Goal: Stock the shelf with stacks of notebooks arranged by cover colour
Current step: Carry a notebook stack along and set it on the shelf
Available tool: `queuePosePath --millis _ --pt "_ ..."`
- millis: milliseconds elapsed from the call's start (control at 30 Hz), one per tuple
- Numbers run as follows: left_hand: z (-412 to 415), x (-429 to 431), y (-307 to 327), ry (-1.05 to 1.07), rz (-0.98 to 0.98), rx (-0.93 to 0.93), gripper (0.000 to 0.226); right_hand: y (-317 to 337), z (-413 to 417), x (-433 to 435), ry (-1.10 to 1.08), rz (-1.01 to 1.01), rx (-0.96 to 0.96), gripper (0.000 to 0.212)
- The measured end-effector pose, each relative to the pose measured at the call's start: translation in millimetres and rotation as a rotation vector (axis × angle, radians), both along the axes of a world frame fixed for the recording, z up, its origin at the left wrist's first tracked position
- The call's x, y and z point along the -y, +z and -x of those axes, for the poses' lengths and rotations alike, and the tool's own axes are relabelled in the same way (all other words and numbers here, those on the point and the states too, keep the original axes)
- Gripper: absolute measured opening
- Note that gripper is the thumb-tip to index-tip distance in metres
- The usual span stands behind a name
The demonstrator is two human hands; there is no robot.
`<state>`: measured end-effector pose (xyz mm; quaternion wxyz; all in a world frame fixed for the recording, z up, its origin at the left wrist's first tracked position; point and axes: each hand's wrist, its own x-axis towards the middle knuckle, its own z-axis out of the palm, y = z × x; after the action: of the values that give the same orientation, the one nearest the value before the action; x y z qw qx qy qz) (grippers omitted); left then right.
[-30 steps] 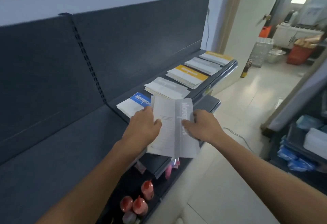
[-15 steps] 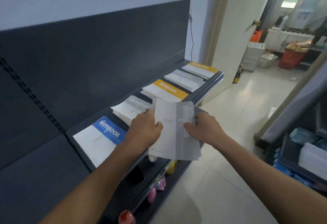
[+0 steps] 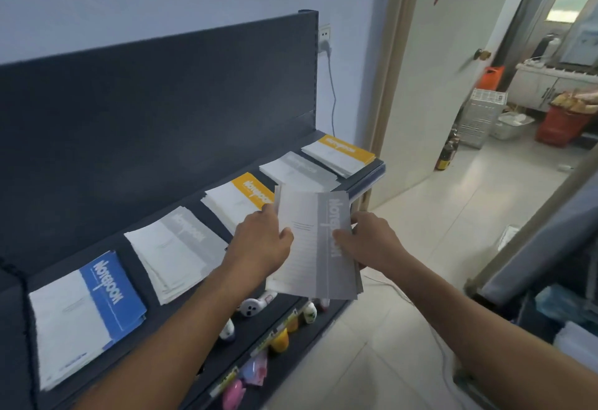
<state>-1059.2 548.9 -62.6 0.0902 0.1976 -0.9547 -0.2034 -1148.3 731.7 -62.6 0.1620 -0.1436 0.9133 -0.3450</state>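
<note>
A small stack of grey-covered notebooks (image 3: 315, 244) hangs in front of the dark shelf (image 3: 136, 267), held by both hands. My left hand (image 3: 262, 241) grips its left edge and my right hand (image 3: 369, 241) grips its right edge. On the shelf lie several stacks in a row: a blue stack (image 3: 84, 312) at the left, a grey stack (image 3: 174, 251), an orange stack (image 3: 239, 196) partly behind my left hand, another grey stack (image 3: 297, 170), and an orange stack (image 3: 339, 152) at the far right end.
A lower shelf (image 3: 268, 338) holds small bottles and pink packets. A dark back panel (image 3: 155, 112) rises behind the stacks. An open doorway (image 3: 485, 102) and tiled floor (image 3: 420, 215) lie to the right, and a dark rack (image 3: 550, 296) with blue packs stands at right.
The view has shifted right along the shelf, so the blue stack now sits far left. Both hands carried the grey notebooks rightward, now level with the orange stack.
</note>
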Motion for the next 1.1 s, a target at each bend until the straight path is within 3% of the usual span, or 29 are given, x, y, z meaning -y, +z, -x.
queuePosePath --millis 333,633,767,933,1100 --pt "70 -19 5 0.149 -0.016 -0.001 0.037 0 94 -6 0.094 0.007 -0.017 0.025" --pt "151 5 -1 0.242 0.008 -0.012 0.018 -7 183 29 0.17 -0.033 -0.048 0.017" --pt "186 20 -5 0.283 0.009 0.023 0.027 -6 220 46 0.196 -0.015 -0.017 0.03" --pt "223 44 -7 0.324 -0.005 0.055 0.025 -13 263 75 0.233 -0.023 -0.065 0.029" --pt "226 64 -23 0.411 -0.147 0.076 0.039 -31 285 106 0.308 -0.09 -0.108 0.029"
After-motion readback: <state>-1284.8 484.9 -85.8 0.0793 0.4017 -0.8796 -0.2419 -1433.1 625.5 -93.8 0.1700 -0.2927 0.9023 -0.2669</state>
